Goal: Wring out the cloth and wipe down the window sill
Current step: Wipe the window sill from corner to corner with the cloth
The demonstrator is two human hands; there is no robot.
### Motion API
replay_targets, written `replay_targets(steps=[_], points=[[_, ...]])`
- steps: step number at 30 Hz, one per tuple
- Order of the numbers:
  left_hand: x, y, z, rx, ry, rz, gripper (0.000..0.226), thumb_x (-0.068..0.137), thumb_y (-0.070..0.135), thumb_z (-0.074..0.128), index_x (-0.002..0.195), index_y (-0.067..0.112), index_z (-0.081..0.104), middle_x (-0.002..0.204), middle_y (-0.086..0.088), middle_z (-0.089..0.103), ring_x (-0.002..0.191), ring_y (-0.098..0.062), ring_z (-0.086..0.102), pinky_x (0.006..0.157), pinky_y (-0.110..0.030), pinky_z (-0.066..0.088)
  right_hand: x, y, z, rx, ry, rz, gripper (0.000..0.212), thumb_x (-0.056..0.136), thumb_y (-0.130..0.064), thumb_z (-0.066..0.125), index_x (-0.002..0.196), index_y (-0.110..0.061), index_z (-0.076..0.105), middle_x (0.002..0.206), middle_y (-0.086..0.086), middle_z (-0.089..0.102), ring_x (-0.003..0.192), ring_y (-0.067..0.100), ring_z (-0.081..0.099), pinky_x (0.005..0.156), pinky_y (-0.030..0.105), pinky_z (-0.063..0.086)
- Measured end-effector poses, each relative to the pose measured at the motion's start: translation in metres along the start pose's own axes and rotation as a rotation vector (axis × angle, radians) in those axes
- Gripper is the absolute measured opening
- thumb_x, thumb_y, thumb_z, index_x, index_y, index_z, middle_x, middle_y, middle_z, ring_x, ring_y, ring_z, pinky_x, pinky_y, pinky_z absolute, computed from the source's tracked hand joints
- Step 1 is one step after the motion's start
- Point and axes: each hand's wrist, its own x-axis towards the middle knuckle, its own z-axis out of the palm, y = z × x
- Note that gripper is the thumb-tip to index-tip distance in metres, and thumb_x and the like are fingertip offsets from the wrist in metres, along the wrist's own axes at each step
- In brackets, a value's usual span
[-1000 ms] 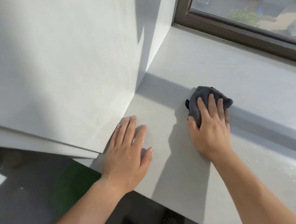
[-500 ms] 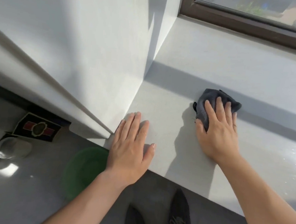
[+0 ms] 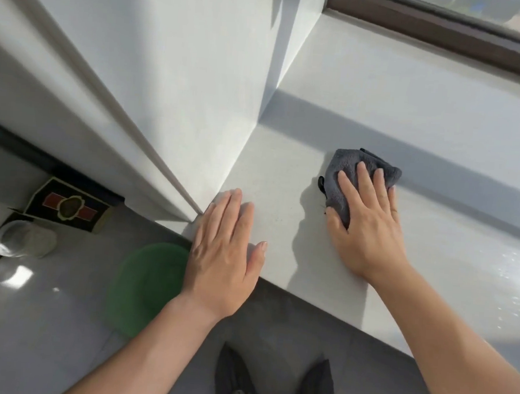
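Observation:
A small dark grey cloth lies bunched on the pale grey window sill. My right hand presses flat on the cloth with straight fingers, covering its near half. My left hand rests flat on the sill's front left corner, fingers straight, holding nothing. The sill shines wet at the right.
A white wall closes the sill's left end. A brown window frame runs along the back. Below on the floor are a green round basin, a glass jar, a dark patterned box and my dark shoes.
My view has tilted down, showing the floor and my shoes. My right hand and the cloth have shifted slightly on the sill. My left hand stays flat at the corner.

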Motion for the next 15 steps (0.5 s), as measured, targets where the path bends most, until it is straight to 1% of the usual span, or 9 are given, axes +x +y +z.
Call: replay_targets(steps=[1,2,3,6,8,11,13,15], points=[[-0.003,0.000,0.000,-0.011,0.001,-0.004,0.062,0.100,0.041,0.035,0.150,0.003,0.036,0.162,-0.018,0.024,0.153,-0.030,0.013,0.124,-0.047,0.012,-0.001,-0.006,0.001,-0.009,0.015,0.037,0.068,0.092,-0.052,0.032,0.156,-0.029,0.026,0.168,0.002,0.009,0.154,0.027,-0.003,0.125,0.044,-0.003],[-0.008,0.000,0.000,-0.019,0.002,-0.010,0.063,0.100,0.040,0.036,0.150,0.003,0.036,0.162,-0.018,0.024,0.153,-0.030,0.013,0.123,-0.049,0.013,0.003,-0.018,0.002,-0.011,0.024,0.032,0.068,0.092,-0.052,0.033,0.155,-0.029,0.027,0.168,0.004,0.010,0.154,0.030,-0.002,0.124,0.045,-0.003],[-0.013,0.000,0.000,-0.021,0.003,-0.015,0.064,0.099,0.040,0.038,0.150,0.002,0.035,0.162,-0.019,0.023,0.153,-0.030,0.013,0.123,-0.051,0.015,0.010,-0.034,0.005,-0.007,0.017,-0.027,0.067,0.093,-0.051,0.034,0.155,-0.028,0.028,0.167,0.005,0.011,0.154,0.031,-0.002,0.124,0.047,-0.003],[-0.039,-0.003,0.004,0.020,0.011,-0.005,0.066,0.099,0.041,0.040,0.151,0.001,0.034,0.163,-0.019,0.022,0.153,-0.030,0.012,0.122,-0.053,0.016,0.022,-0.084,0.020,-0.030,-0.082,-0.367,0.064,0.096,-0.051,0.036,0.155,-0.029,0.027,0.167,0.004,0.010,0.154,0.031,-0.002,0.124,0.047,-0.005],[-0.055,-0.005,0.007,0.012,0.023,-0.011,0.067,0.099,0.042,0.039,0.151,0.000,0.032,0.163,-0.018,0.022,0.153,-0.028,0.011,0.123,-0.051,0.015,0.014,-0.089,0.025,-0.044,-0.128,-0.490,0.064,0.097,-0.051,0.036,0.156,-0.029,0.026,0.168,0.002,0.010,0.154,0.028,-0.002,0.124,0.045,-0.005],[-0.069,-0.001,0.007,-0.095,0.043,-0.063,0.070,0.098,0.043,0.036,0.152,-0.001,0.030,0.163,-0.018,0.020,0.154,-0.028,0.010,0.124,-0.049,0.010,-0.026,-0.048,0.021,-0.042,-0.129,-0.513,0.066,0.094,-0.053,0.033,0.156,-0.030,0.027,0.167,-0.002,0.010,0.155,0.023,-0.002,0.125,0.043,-0.004],[-0.071,0.003,0.006,-0.150,0.050,-0.105,0.070,0.099,0.045,0.033,0.152,0.000,0.028,0.164,-0.017,0.019,0.154,-0.027,0.009,0.124,-0.048,0.007,-0.059,-0.016,0.015,-0.051,-0.119,-0.445,0.066,0.094,-0.053,0.033,0.156,-0.032,0.026,0.168,-0.005,0.008,0.155,0.021,-0.004,0.125,0.041,-0.004],[-0.073,0.006,0.005,-0.163,0.052,-0.137,0.069,0.099,0.046,0.031,0.152,0.001,0.028,0.164,-0.017,0.018,0.154,-0.027,0.007,0.124,-0.047,0.003,-0.079,-0.005,0.015,-0.051,-0.107,-0.362,0.066,0.093,-0.054,0.032,0.156,-0.033,0.026,0.167,-0.005,0.008,0.155,0.022,-0.004,0.125,0.042,-0.003]])
